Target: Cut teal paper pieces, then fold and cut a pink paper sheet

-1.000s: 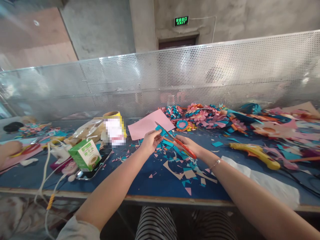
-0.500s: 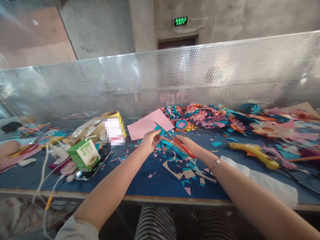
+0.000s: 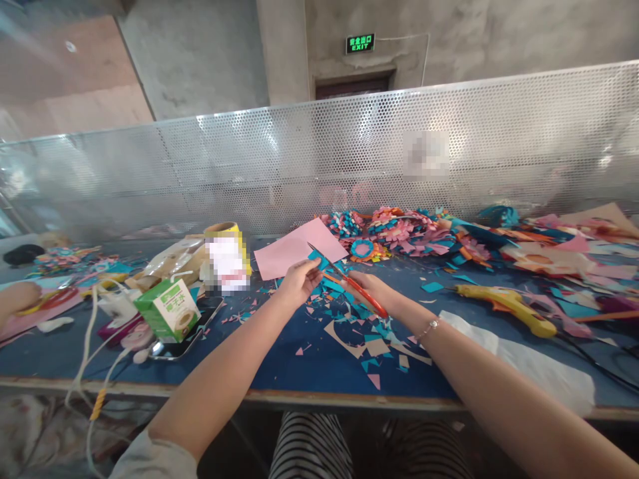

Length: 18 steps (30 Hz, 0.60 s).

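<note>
My right hand (image 3: 368,290) is closed around the red handles of a pair of scissors (image 3: 375,303), whose dark blades point up and to the left. In my left hand (image 3: 301,279) a small piece of blue paper (image 3: 314,256) is pinched between thumb and fingers, close beside the blades. Whether the blades touch the paper cannot be made out. Behind my left hand lies a pink paper sheet (image 3: 292,247). Blue, pink and cream paper scraps (image 3: 377,347) are strewn over the blue tabletop (image 3: 319,376) below both hands.
Paper flowers (image 3: 399,229) are heaped along a perforated metal screen (image 3: 239,166). To the right lie a yellow glue gun (image 3: 509,306) and a white plastic bag (image 3: 534,369). A green drink carton (image 3: 168,309), cables (image 3: 82,359) and another person's hand (image 3: 20,297) are on the left.
Both hands, the scissors and the blue paper stay almost where they were. The scissors' handles have shifted very slightly.
</note>
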### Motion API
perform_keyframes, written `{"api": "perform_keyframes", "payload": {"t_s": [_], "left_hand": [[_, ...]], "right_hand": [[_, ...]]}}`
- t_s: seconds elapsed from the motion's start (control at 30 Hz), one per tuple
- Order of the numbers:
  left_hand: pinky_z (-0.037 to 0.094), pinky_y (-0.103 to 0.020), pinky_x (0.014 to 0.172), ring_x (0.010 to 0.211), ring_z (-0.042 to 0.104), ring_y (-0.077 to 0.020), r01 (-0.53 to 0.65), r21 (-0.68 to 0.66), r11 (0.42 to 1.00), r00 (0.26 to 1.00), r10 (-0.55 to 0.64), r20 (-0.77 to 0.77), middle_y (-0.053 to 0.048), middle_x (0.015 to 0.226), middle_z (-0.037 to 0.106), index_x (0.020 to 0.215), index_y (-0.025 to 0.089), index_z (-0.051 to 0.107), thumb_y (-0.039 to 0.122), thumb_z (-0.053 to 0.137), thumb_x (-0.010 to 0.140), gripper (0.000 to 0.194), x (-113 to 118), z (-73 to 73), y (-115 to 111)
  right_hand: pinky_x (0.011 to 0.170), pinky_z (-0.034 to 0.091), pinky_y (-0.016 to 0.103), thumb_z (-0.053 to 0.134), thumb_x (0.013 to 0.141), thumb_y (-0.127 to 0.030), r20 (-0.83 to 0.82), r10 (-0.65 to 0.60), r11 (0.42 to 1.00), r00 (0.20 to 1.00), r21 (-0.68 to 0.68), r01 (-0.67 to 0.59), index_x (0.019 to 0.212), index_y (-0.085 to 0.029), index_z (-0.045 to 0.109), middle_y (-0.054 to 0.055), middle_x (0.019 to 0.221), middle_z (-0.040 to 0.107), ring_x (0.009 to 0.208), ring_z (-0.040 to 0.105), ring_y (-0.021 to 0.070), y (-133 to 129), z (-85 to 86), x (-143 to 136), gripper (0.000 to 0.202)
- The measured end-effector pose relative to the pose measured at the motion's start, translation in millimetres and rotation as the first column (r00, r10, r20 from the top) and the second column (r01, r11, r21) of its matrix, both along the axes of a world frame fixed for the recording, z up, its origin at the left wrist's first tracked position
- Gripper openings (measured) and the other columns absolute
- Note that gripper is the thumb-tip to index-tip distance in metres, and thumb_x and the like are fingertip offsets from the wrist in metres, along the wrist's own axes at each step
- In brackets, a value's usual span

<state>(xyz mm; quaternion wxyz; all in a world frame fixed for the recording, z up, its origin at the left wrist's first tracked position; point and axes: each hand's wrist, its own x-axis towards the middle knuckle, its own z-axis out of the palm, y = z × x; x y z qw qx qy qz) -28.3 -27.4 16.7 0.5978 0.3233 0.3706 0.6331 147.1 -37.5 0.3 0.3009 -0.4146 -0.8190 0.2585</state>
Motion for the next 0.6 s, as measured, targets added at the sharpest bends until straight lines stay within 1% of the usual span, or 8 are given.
{"api": "perform_keyframes", "payload": {"t_s": [0.17,0.23,0.33,0.43,0.6], "left_hand": [[0.046,-0.015,0.044,0.041,0.052,-0.0063,0.036,-0.023,0.999,0.999,-0.037,-0.029,0.002,0.044,0.051,0.057,0.012,0.056,0.006,0.062,0.069,0.014,2.4,1.5,-4.0],[0.046,-0.015,0.044,0.041,0.052,-0.0063,0.036,-0.033,0.999,0.999,-0.037,-0.034,0.002,0.043,0.051,0.057,0.012,0.055,0.006,0.061,0.070,0.015,2.9,2.3,-5.3],[0.045,-0.015,0.044,0.041,0.052,-0.0063,0.040,-0.038,0.998,0.999,-0.041,-0.029,0.002,0.043,0.051,0.057,0.012,0.055,0.006,0.061,0.070,0.016,2.6,2.7,-5.3],[0.046,-0.015,0.044,0.042,0.053,-0.0065,0.039,-0.038,0.999,0.999,-0.040,-0.021,0.002,0.044,0.052,0.058,0.012,0.056,0.007,0.062,0.070,0.015,1.5,1.8,-3.2],[0.047,-0.015,0.046,0.043,0.053,-0.0064,0.047,-0.023,0.999,0.999,-0.048,-0.013,0.002,0.046,0.052,0.059,0.012,0.056,0.008,0.065,0.069,0.013,-0.4,-0.2,-0.1]], "right_hand": [[0.051,0.036,0.024,0.039,0.078,-0.060,-0.074,0.024,0.994,0.997,-0.105,-0.031,0.069,-0.020,0.038,-0.003,0.056,0.041,0.053,0.043,0.0107,-0.2,-3.1,1.1,0.041],[0.050,0.035,0.023,0.040,0.078,-0.060,-0.066,0.015,0.993,0.998,-0.115,-0.022,0.069,-0.020,0.038,-0.004,0.054,0.041,0.051,0.042,0.0102,-1.0,-2.3,0.3,0.041],[0.048,0.033,0.023,0.038,0.079,-0.057,-0.014,-0.019,0.998,1.000,-0.064,0.018,0.068,-0.020,0.038,-0.004,0.054,0.041,0.051,0.042,0.0102,-2.5,0.2,-1.7,0.039],[0.049,0.035,0.023,0.036,0.082,-0.053,0.033,-0.050,0.999,0.998,-0.015,0.050,0.067,-0.020,0.039,-0.003,0.055,0.043,0.053,0.045,0.0112,-4.0,2.4,-3.2,0.036],[0.052,0.038,0.024,0.036,0.083,-0.050,0.053,-0.062,0.998,0.997,0.032,0.060,0.065,-0.020,0.039,-0.001,0.057,0.045,0.055,0.049,0.0128,-4.2,1.7,-4.4,0.035]]}}
